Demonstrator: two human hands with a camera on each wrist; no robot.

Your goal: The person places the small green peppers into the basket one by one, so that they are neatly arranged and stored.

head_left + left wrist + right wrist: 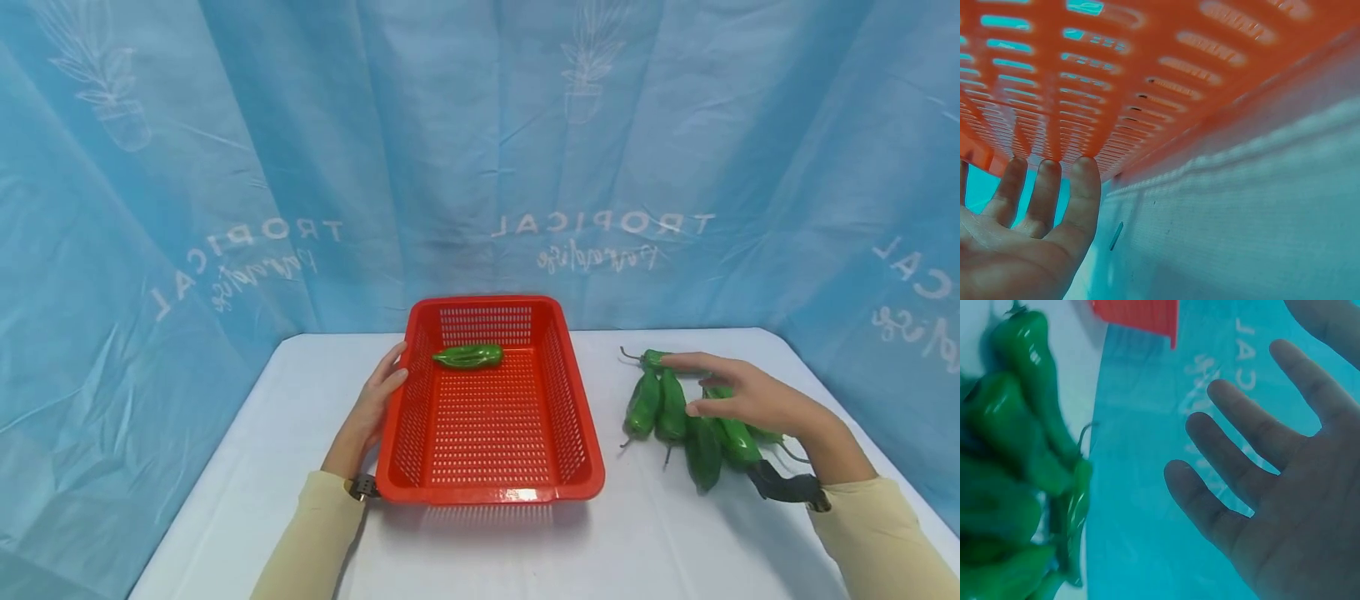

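Note:
A red perforated plastic basket (489, 427) stands mid-table, with one green pepper (472, 357) lying at its far end. My left hand (372, 404) rests against the basket's left side. In the left wrist view the straight fingertips (1087, 172) touch the slotted wall. Over a loose group of several green peppers (703, 454) at the right, my right hand (765, 400) hovers with spread fingers and holds nothing. The right wrist view has the palm and fingers (1229, 431) apart from the peppers (1025, 356); the hand partly hides some peppers in the head view.
The white tabletop (645, 542) carries the basket and the peppers. Blue curtains (450, 167) with mirrored lettering hang behind and at both sides. A black wristband (787, 486) sits on the right wrist, and another band (364, 487) is on the left, close to the basket.

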